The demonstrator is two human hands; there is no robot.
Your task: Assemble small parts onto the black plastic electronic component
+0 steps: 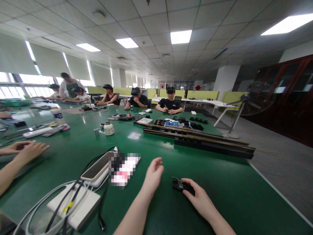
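My right hand (199, 195) pinches a small black plastic part (180, 185) between thumb and fingers, low over the green table. A thin metal piece sticks up from the part's left end. To its left, my left hand (154, 171) is raised a little, apart from the part. Its fingers are loosely curled with the thumb apart, and nothing shows between them. The palm is partly hidden. Farther left lies a phone with a lit, blurred screen (130, 164).
Black channels (215, 148) with long thin rods lie ahead on the green table (156, 215). A dark-screened device (99, 165), a white box (84, 207) and cables lie left. Another person's hands (29, 151) are at far left. A jar (109, 128) stands beyond; several people sit around.
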